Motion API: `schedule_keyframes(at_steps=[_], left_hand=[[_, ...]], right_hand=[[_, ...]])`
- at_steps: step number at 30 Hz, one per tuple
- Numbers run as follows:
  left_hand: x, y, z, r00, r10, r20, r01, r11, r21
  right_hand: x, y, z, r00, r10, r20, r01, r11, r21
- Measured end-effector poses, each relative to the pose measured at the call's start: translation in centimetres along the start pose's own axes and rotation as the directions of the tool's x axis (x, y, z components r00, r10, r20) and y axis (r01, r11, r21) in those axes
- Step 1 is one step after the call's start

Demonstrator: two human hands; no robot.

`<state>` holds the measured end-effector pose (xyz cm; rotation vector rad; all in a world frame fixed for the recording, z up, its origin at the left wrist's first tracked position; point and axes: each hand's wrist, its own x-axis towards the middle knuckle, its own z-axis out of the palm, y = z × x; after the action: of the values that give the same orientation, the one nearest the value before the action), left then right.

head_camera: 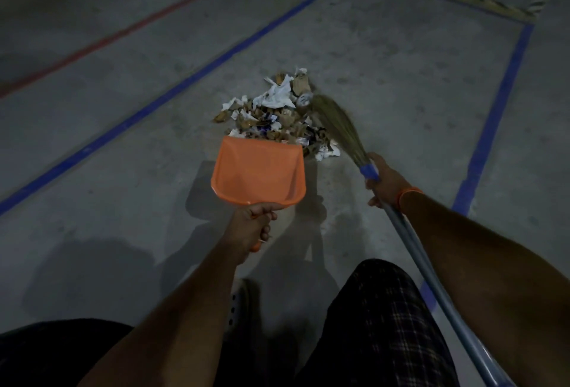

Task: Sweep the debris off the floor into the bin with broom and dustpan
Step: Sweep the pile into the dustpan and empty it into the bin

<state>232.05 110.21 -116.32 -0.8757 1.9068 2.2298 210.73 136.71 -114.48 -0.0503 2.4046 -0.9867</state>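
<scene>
Because the loose heap of torn white paper and brown cardboard scraps (277, 112) lies on the grey concrete floor (123, 127) directly at twelve o'clock from my left hand (251, 223), the whole move turns on that line. The orange plastic dustpan (257, 170) points its long axis straight at the heap, its front lip touching the near edge. My left hand is curled tight around the dustpan's handle. At about two o'clock from the heap's near edge, my right hand (384, 181) grips the grey broom handle just below its blue collar, and the straw-coloured broom head (336, 124) lies along the heap's right flank, slanting from five o'clock up to eleven. I judge the bristles must drag toward seven o'clock into the pan. I count one heap, one dustpan, one broom; no bin is in view.
</scene>
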Motion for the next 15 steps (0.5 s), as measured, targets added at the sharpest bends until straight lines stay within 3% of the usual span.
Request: schedule_keyframes(at_steps=[6, 10, 15], left_hand=[[0.6, -1.6, 0.9, 0.985, -0.094, 0.141, 0.091, 0.995, 0.029], [0.8, -2.5, 1.4, 0.982, -0.131, 0.136, 0.127, 0.991, 0.037], [0.9, -4.2, 1.4, 0.982, -0.152, 0.115, 0.144, 0.987, 0.078]], right_hand=[[-2.0, 4.8, -1.7, 0.992, 0.124, -0.028, -0.125, 0.991, -0.037], [-1.8, 6.9, -1.8, 0.978, 0.209, -0.018, -0.208, 0.978, 0.008], [-0.7, 9.7, -0.8, 0.977, 0.201, 0.070, -0.194, 0.977, -0.094]])
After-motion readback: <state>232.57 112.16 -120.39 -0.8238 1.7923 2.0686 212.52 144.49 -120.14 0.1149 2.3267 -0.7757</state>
